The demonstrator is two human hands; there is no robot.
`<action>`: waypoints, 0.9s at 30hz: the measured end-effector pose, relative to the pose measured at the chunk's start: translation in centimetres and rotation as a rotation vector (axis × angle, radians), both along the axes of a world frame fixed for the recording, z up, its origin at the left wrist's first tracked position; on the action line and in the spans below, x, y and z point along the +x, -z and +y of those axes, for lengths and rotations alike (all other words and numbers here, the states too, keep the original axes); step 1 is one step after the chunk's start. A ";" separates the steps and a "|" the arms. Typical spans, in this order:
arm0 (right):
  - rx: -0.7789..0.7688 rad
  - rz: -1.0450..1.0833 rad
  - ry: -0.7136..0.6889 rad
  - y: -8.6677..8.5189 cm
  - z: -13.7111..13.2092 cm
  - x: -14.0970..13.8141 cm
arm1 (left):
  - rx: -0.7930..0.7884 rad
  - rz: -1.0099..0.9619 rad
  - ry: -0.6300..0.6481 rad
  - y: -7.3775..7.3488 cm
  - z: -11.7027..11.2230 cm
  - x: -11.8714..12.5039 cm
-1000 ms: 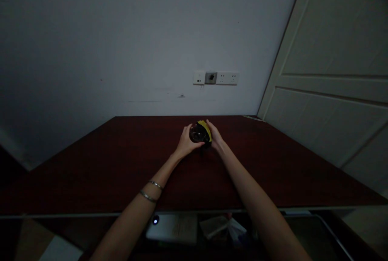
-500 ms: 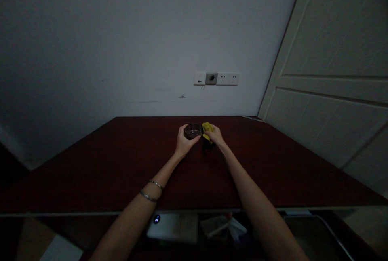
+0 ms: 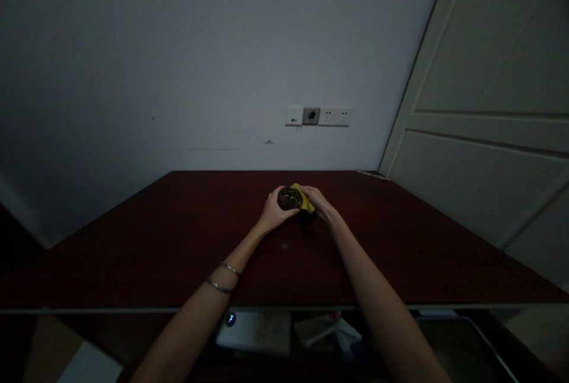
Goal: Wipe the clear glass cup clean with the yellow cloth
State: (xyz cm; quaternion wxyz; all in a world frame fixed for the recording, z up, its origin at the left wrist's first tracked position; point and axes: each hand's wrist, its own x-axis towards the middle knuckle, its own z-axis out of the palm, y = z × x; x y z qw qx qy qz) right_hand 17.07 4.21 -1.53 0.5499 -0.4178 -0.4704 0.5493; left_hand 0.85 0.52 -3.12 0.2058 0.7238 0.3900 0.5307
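Observation:
My left hand (image 3: 274, 212) wraps round a small clear glass bowl (image 3: 288, 198), or possibly an ashtray, held above the dark red desk (image 3: 213, 235). The glass is tilted, its round rim facing me. My right hand (image 3: 317, 199) grips a yellow cloth (image 3: 307, 204) and presses it against the right side of the glass. Part of the cloth is hidden behind the glass and my fingers. Two bracelets circle my left forearm.
Behind the desk, a pale wall carries sockets (image 3: 335, 116) and switches. A white panelled door (image 3: 480, 152) stands on the right. Below the front edge, an open compartment holds a white box-like device (image 3: 255, 334), plastic packets (image 3: 315, 332) and a dark tray (image 3: 462, 347).
The glass has tilted and shifted slightly right. My right hand has brought the yellow cloth against its side, where before it was just beside it.

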 end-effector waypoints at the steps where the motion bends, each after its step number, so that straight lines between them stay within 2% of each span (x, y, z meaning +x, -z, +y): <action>1: -0.014 -0.008 -0.001 0.1 0.1 0.3 | -0.004 0.018 0.012 0.0 0.0 0.0; 8: -0.131 0.062 -0.022 0.6 0.3 1.3 | 0.073 0.129 0.045 -0.4 -0.4 0.1; 13: -0.090 0.215 -0.112 -0.2 -0.7 0.3 | 0.029 0.010 -0.007 -0.1 0.0 0.2; 18: -0.039 0.311 -0.127 -0.8 -1.7 -1.1 | -0.026 -0.055 0.032 0.3 0.3 0.4; 23: -0.042 0.304 -0.094 -0.8 -1.3 -1.8 | -0.087 -0.070 0.082 0.4 0.1 0.5; 27: -0.033 0.268 -0.009 -0.3 -0.7 -2.6 | -0.128 -0.141 0.043 0.4 0.2 0.7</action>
